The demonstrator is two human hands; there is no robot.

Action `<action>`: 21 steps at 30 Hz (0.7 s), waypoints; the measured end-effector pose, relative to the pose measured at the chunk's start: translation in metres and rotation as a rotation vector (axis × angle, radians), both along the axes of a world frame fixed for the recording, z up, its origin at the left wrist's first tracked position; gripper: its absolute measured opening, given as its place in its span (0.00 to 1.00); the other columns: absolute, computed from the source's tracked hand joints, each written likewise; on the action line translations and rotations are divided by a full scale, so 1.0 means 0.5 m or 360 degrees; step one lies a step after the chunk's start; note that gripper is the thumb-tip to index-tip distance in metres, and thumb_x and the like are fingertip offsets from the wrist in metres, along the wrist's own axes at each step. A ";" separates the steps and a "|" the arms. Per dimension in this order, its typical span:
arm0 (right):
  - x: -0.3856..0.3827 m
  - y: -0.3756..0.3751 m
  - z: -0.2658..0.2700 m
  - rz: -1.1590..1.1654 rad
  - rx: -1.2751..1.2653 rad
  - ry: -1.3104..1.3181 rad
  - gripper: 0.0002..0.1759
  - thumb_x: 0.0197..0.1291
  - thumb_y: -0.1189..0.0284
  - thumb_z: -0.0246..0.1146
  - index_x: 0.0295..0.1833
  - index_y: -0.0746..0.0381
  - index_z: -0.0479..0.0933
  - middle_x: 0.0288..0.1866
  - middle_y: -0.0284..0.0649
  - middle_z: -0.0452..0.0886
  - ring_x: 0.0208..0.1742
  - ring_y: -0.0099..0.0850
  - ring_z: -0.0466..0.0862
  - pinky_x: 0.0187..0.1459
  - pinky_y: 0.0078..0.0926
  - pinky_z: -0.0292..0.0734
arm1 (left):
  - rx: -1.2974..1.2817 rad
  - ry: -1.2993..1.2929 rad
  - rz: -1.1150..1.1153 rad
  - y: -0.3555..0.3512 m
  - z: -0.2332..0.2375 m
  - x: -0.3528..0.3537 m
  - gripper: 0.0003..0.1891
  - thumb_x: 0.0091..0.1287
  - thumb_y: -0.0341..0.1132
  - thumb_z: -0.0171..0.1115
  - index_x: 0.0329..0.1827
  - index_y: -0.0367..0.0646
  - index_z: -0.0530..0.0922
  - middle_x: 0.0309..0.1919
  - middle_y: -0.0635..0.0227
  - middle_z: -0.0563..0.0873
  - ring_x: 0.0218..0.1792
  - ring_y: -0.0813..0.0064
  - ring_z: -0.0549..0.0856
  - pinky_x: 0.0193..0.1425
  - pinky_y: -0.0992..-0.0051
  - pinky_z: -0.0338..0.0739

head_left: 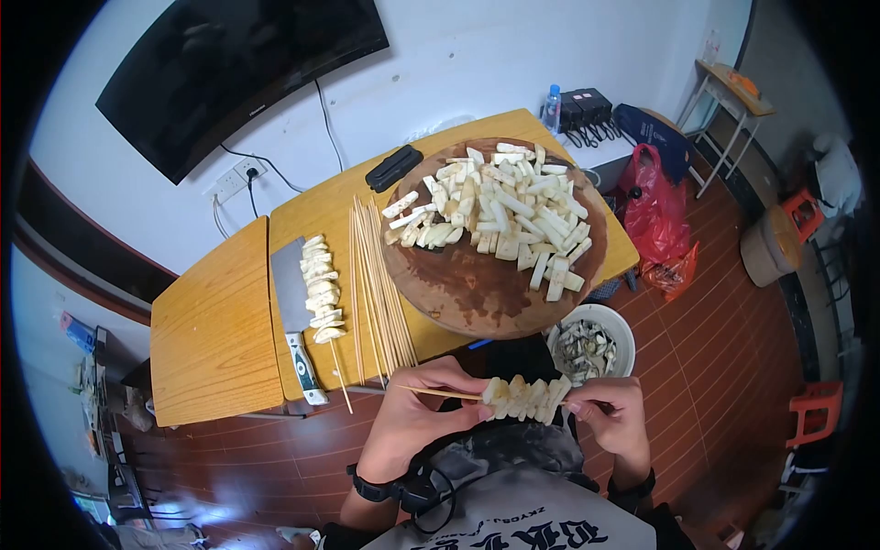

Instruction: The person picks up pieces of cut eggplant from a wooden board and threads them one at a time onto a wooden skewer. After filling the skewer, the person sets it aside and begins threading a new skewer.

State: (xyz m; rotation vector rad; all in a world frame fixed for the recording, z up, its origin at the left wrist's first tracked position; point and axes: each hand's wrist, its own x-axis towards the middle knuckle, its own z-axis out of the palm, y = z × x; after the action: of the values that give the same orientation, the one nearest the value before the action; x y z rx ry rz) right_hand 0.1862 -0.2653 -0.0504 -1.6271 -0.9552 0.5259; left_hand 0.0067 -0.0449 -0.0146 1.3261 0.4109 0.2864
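Note:
Between my hands, in front of my chest, a wooden skewer of pale vegetable pieces (524,399) lies roughly level. My left hand (422,417) is closed around its bare stick end, with thumb and forefinger by the first piece. At the other end, my right hand (610,412) pinches the last pieces. Beyond them, a round wooden cutting board (477,284) carries a heap of pale vegetable sticks (513,202). Left of the board lie several bare bamboo skewers (380,289), a finished-looking loaded skewer (322,289) and a cleaver (291,302).
The wooden table (215,321) holds the board and a black case (394,169). A white bucket of dark and pale scraps (600,344) stands below the board's right edge. Red plastic bags (655,215), a red stool (814,410) and a wooden block (772,246) are on the right.

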 end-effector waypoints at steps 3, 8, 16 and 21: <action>0.002 -0.002 -0.004 -0.0005 -0.0002 0.0005 0.06 0.55 0.87 0.67 0.37 0.67 0.86 0.27 0.42 0.86 0.26 0.32 0.86 0.31 0.25 0.77 | 0.0008 0.0000 0.0005 -0.001 0.005 0.004 0.14 0.58 0.16 0.75 0.47 0.34 0.90 0.41 0.65 0.88 0.44 0.78 0.86 0.55 0.77 0.79; 0.013 -0.007 -0.006 -0.0019 0.0056 0.0007 0.06 0.57 0.86 0.68 0.38 0.67 0.87 0.27 0.41 0.86 0.26 0.29 0.85 0.31 0.24 0.76 | 0.0074 -0.0047 -0.0167 0.024 0.025 0.011 0.18 0.58 0.16 0.75 0.52 0.34 0.88 0.51 0.60 0.89 0.53 0.73 0.86 0.61 0.73 0.78; 0.029 -0.027 -0.002 -0.0248 0.0272 0.0307 0.03 0.63 0.83 0.68 0.39 0.71 0.86 0.26 0.38 0.84 0.25 0.22 0.80 0.29 0.19 0.71 | 0.0787 0.0059 0.0241 0.123 0.068 0.123 0.17 0.61 0.19 0.70 0.54 0.35 0.87 0.43 0.65 0.90 0.43 0.79 0.88 0.50 0.79 0.81; 0.017 -0.027 -0.011 -0.0258 0.0333 0.0444 0.03 0.65 0.82 0.68 0.41 0.71 0.86 0.26 0.37 0.84 0.26 0.21 0.80 0.29 0.19 0.70 | 0.1821 0.0137 0.0389 0.130 0.052 0.252 0.13 0.60 0.26 0.75 0.48 0.37 0.85 0.33 0.62 0.87 0.33 0.72 0.87 0.40 0.74 0.82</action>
State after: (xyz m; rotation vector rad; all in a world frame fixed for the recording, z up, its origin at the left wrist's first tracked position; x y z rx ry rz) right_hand 0.1945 -0.2790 -0.0558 -1.3863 -0.6425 0.5078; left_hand 0.1327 0.0201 0.0116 2.4137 0.5016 0.7349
